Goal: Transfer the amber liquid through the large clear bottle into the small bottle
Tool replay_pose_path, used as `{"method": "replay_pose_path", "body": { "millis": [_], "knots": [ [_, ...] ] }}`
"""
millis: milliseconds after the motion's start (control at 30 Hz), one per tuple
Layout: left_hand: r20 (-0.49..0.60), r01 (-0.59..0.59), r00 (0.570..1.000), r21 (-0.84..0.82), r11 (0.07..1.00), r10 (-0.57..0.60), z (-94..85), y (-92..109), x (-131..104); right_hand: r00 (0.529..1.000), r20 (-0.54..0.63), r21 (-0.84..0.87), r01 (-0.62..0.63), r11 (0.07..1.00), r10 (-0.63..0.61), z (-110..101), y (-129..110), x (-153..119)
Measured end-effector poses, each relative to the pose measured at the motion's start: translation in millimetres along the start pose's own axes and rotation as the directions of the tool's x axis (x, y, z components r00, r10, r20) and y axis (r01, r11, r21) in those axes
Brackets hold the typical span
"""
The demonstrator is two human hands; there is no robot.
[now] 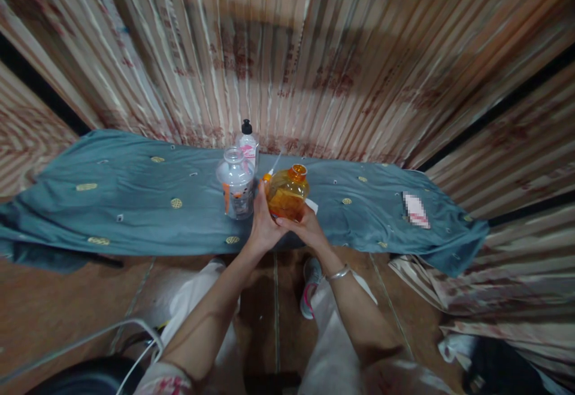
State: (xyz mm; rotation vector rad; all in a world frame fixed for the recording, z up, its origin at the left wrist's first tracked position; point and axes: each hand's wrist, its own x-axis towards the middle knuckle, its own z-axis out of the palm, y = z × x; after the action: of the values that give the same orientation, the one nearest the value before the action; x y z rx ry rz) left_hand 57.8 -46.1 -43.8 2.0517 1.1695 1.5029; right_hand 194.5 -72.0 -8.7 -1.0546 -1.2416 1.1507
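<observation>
While we grip the orange bottle (288, 194) with our left hand (265, 224) and right hand (306, 229) clamped around it, its cap is off; the clear jar (235, 183) stands open beside it.

No lettering anywhere is sharp enough to read.

Orange translucent bottle (288, 195), uncapped, tilted, held above teal cloth edge, part-filled
</observation>
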Motion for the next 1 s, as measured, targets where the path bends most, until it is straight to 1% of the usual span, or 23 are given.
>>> {"method": "replay_pose_path", "body": {
  "millis": [133,267,333,500,667,800,900,1000],
  "knots": [
    [0.016,0.02,1.0,-0.029,0.999,-0.019,-5.8,2,-3,1.0,-0.024,-0.007,0.008,1.0,-0.008,1,-2,0],
    [-0.009,0.03,0.999,-0.032,0.999,-0.031,-6.6,1,-6,1.0,-0.024,0.055,-0.001,0.998,0.002,0,-5,2],
    [-0.009,0.03,0.999,-0.028,0.999,-0.03,-5.4,0,-7,1.0,-0.026,0.08,0.002,0.997,0.0,-1,-7,3],
    [0.026,0.023,0.999,-0.038,0.999,-0.022,-1.3,0,-10,0.999,-0.049,0.057,0.009,0.998,-0.006,-5,-9,2],
    [0.028,0.094,0.995,-0.01,0.995,-0.094,5.5,-1,-16,0.997,-0.077,-0.003,0.024,1.0,-0.024,-9,-4,2],
    [0.029,0.102,0.994,0.004,0.995,-0.102,8.4,-1,-17,0.994,-0.103,0.014,0.035,0.999,-0.033,-11,1,4],
    [0.038,0.089,0.995,-0.002,0.996,-0.089,7.5,-1,-17,0.996,-0.08,0.055,0.029,0.998,-0.024,-11,3,3],
    [0.04,0.069,0.997,-0.011,0.998,-0.068,6.4,-1,-15,1.0,-0.024,0.053,-0.011,0.999,0.012,-9,4,0]
  ]
}}
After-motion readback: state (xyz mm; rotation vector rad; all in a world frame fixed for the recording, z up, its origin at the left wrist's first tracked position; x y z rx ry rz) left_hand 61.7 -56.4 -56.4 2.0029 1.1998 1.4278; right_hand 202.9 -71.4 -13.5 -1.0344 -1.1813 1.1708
